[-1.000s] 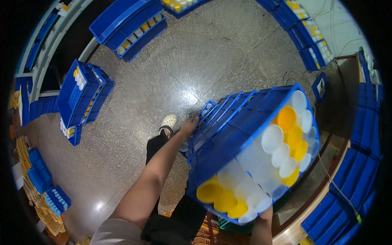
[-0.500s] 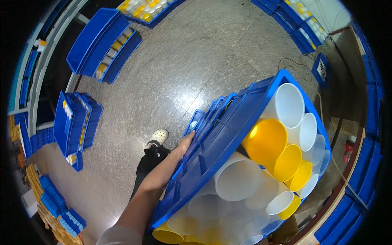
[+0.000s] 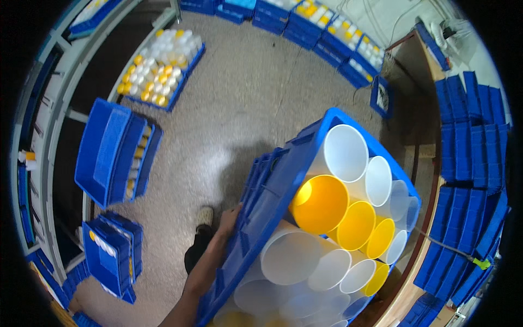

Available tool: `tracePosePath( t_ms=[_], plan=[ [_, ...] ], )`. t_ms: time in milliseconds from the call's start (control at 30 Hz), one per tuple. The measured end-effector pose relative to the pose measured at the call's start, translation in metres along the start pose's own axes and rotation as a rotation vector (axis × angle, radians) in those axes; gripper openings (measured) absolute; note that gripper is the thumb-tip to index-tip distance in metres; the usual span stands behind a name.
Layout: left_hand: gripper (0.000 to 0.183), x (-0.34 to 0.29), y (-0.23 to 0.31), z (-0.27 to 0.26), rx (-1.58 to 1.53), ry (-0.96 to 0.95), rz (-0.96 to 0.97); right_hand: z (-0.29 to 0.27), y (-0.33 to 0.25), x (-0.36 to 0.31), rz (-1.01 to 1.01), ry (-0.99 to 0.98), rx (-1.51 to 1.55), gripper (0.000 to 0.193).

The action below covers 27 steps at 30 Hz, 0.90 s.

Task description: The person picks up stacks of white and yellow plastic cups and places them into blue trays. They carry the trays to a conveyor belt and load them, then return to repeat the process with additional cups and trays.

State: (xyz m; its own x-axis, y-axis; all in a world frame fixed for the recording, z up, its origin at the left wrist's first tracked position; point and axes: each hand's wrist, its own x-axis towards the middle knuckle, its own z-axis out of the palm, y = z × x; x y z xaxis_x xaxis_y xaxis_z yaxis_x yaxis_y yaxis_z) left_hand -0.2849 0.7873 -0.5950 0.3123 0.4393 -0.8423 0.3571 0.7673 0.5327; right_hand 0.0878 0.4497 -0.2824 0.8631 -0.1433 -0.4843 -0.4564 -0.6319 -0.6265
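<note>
Left hand (image 3: pixel 227 220) is at the outer left side of a big blue crate (image 3: pixel 256 229); hand touches the side, but can't tell if the grip closes round an edge. Right hand out of view, grip can't be told.

Crate sits tilted in the lower middle and right of view, above the floor (image 3: pixel 239 82), more blue crate rims (image 3: pixel 251 177) just beyond its left side. Inside: cups on their sides, mouths facing the wearer: large white cup (image 3: pixel 346 153) near the top corner, yellow cups (image 3: pixel 321 204) in a run below it, frosted cups (image 3: pixel 291 256) filling the lower part, blurry at the bottom.

Pale shoe (image 3: pixel 205 216) and dark trouser leg (image 3: pixel 197 250) left of the hand. Over left: a cup-filled crate (image 3: pixel 188 71), a deep open crate (image 3: pixel 102 158), another crate with a few white pieces (image 3: pixel 106 267), all near a grey metal frame (image 3: pixel 70 82). Far right: stacked blue crates (image 3: pixel 460 229) beyond the pale tabletop edge (image 3: pixel 404 297), cable with yellow-green end (image 3: pixel 481 264) in front.
</note>
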Motion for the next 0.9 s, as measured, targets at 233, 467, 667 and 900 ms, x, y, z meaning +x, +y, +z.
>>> tracePosePath(
  t_ms=[233,467,667,900],
  plan=[
    [0.081,0.003,0.218,-0.090,0.195,0.294,0.076,0.043,-0.091,0.006,-0.049,0.066,0.125,0.056],
    [0.080,0.114,0.415,-0.061,0.178,0.298,0.172,0.120,-0.212,0.098,-0.033,0.093,0.211,0.056],
    [0.067,0.149,0.586,0.094,0.142,0.306,0.137,0.171,-0.359,0.219,-0.058,0.065,0.155,0.056],
    [0.065,0.340,0.698,0.278,0.061,0.033,0.311,0.218,-0.549,0.369,-0.145,0.049,0.037,0.056]
  ],
)
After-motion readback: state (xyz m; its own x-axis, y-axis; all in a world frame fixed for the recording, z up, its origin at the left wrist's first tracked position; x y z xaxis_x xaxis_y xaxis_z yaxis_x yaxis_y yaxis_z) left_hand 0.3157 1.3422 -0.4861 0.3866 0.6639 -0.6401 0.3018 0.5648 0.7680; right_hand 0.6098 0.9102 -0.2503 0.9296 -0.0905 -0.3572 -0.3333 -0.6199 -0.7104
